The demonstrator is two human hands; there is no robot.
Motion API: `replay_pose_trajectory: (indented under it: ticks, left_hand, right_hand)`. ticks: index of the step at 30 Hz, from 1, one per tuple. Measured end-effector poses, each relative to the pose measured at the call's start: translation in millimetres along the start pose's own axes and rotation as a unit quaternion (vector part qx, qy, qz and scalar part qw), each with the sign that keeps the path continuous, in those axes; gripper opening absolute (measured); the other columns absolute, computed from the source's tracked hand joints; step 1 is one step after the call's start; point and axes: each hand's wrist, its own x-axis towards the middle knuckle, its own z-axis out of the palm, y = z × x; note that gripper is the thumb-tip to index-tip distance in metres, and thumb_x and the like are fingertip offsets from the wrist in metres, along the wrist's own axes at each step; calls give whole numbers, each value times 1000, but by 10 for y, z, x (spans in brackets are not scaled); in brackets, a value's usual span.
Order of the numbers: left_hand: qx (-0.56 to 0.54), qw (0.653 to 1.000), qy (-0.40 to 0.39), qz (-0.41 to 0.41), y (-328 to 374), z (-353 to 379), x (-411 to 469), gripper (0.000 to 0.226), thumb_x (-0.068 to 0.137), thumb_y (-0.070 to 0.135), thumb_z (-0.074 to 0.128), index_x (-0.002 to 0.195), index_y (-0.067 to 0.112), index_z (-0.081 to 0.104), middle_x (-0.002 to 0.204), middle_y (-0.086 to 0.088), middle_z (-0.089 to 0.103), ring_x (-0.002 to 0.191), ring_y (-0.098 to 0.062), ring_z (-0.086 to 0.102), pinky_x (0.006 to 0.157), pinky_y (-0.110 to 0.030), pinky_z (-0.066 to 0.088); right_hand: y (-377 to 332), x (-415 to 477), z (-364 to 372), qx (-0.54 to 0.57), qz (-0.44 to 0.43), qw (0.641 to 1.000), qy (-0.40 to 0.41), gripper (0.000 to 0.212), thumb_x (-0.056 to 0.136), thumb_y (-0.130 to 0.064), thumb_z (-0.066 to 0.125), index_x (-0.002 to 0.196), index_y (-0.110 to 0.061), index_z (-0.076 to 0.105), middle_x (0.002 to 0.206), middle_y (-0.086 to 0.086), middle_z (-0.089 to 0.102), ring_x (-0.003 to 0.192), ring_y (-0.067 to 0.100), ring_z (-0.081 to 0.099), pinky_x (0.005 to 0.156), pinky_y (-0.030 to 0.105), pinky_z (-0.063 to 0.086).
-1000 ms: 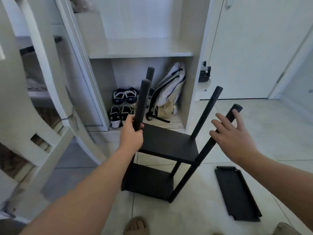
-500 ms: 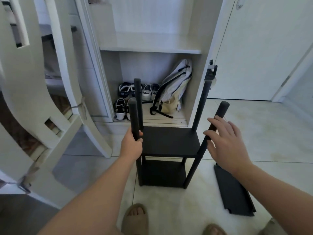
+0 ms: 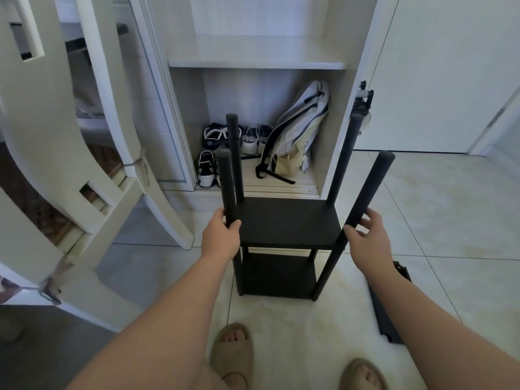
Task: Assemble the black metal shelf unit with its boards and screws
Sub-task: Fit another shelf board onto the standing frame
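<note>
The black metal shelf unit (image 3: 287, 223) stands upright on the tiled floor in front of me, with two black boards fitted, one above the other, and several bare posts rising above the upper board. My left hand (image 3: 221, 235) grips the near left post just above the upper board. My right hand (image 3: 365, 237) curls around the near right post at the same height. A loose black shelf board (image 3: 389, 313) lies flat on the floor to the right, partly hidden by my right forearm.
An open white cabinet (image 3: 253, 63) behind the unit holds sneakers (image 3: 225, 142) and a pale backpack (image 3: 298, 128). White curved furniture parts (image 3: 84, 153) lean at the left. A white door (image 3: 450, 66) is at the right. My sandalled feet (image 3: 233, 350) stand just below the unit.
The shelf unit has gone from tilted to standing upright. My right hand, which hovered open beside the near right post, now curls around it. My left hand kept its grip.
</note>
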Motion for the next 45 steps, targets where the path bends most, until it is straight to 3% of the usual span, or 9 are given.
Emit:
replay_pose_trajectory:
  ticks: [3,8,16,20,24,26,30,36,45]
  left_hand:
    - [20,999,28,5,13,57,43,37,102,23,56,138,22,50,111,3,61,95,-14,57,77,-30,47]
    - [27,999,44,5,89,125,139,37,102,21,55,139,21,50,115,-1,63,107,-22,62,88,-38,54]
    - [13,998,62,-11,96,169,147,39,102,29,55,140,24,47,127,-3,64,115,-25,62,96,-47,54]
    - [-8,995,-14,-101,124,234,19,66,99,34,60,153,22,26,147,-6,48,132,-31,51,103,-47,46]
    - [101,972,-145,-158,119,346,-291,85,97,42,60,160,18,10,160,-11,31,143,-35,36,113,-48,36]
    - [169,956,-213,-110,132,410,-478,85,96,51,57,160,20,11,162,-9,29,145,-33,34,114,-46,34]
    - [238,932,-273,14,256,647,-852,83,92,65,52,158,28,19,161,-3,33,147,-30,30,118,-52,29]
    - [315,879,-313,173,380,1329,-1268,78,93,69,45,157,32,21,166,5,21,152,-28,16,121,-56,20]
    - [400,783,-409,243,136,2714,-1472,76,94,68,43,158,33,20,168,2,12,154,-27,9,123,-48,14]
  right_hand:
    - [5,117,38,-12,-7,999,29,44,103,-21,55,144,-31,42,131,-5,62,86,-2,60,65,22,47]
    - [-31,241,141,51,10,998,-22,60,100,-21,61,152,-32,33,147,-5,51,117,19,59,102,46,51]
    - [71,234,94,66,7,995,-78,70,100,-21,61,156,-39,25,157,-10,40,139,21,47,107,42,43]
    - [117,125,-13,-5,7,991,-132,71,102,-30,59,159,-36,18,165,-7,28,147,28,37,115,48,35]
    - [215,-101,-211,-112,-42,977,-175,70,104,-39,53,161,-35,14,167,-9,21,152,20,25,121,43,27]
    - [300,-206,-336,-171,-57,966,-182,71,104,-43,51,162,-34,10,168,-10,15,155,17,17,123,40,20]
    - [583,-373,-621,-320,-54,930,-175,72,104,-52,42,161,-36,1,170,-8,-5,157,22,-5,126,55,9]
    - [1016,-436,-1220,-399,-12,906,-138,73,104,-56,35,161,-36,-6,170,-8,-10,156,23,-10,123,58,4]
    - [2011,-98,-2114,-466,101,869,-131,71,104,-59,28,160,-34,-8,170,-7,-10,156,26,-8,123,61,4]
